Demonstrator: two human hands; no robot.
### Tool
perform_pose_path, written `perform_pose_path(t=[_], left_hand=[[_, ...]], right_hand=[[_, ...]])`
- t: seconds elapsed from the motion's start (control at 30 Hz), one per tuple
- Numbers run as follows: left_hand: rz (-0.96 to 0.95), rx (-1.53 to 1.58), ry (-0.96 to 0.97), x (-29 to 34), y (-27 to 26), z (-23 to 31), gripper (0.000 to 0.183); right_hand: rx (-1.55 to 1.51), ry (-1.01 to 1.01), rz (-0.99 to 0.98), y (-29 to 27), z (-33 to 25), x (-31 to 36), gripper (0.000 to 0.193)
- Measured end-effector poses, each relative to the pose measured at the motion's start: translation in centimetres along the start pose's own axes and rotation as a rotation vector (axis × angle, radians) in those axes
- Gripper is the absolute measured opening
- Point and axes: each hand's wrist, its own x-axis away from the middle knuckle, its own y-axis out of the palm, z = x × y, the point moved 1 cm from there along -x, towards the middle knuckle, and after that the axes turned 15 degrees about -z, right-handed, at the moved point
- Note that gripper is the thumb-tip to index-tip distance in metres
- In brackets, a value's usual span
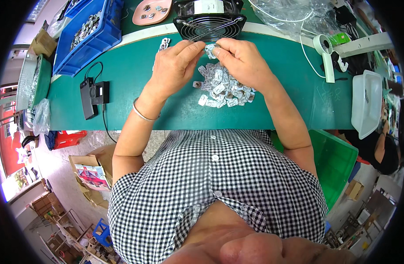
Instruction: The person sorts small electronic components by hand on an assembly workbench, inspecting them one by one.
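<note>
Carefully, the thumb and forefinger of the right hand [245, 59] are pinching one small whitish flat piece with dark marks [210, 53], which is held above the table, just before the black metal fan with round wire guard [210, 27]. The left hand [177, 64] has its fingertips drawn together at the left edge of this piece — whether they also grip it, I cannot tell. On the left wrist there is a silver-coloured plain bracelet [142, 112]. Below the hands, nearer to the body, a loose heap of similar whitish pieces [226, 83] lies on the green smooth tabletop [294, 110]; a few of them show round brown parts. Just beside the left hand, partly hidden by it, lies a short row of more pieces [165, 43]. Further to the left rest two black box-shaped devices with a cable [88, 100], and behind them stands a blue plastic crate [114, 22], with many small parts inside. Beyond the left hand is a pink shallow plate [138, 18], bearing several small items. On the right side lie a pale green handheld fan [328, 66] and — near the table's edge — a white translucent plastic tray [357, 103].
</note>
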Motion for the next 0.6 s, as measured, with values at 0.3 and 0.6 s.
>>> perform_pose_path(t=[0.3,0.6], left_hand=[[0.014,-0.055,0.022,-0.2,-0.3,-0.5,0.03],[0.082,-0.091,0.054,-0.7,0.0,-2.2,0.027]], right_hand=[[-0.007,-0.015,0.014,-0.1,0.2,-0.8,0.027],[0.076,0.006,0.05,0.2,-0.1,-2.4,0.026]])
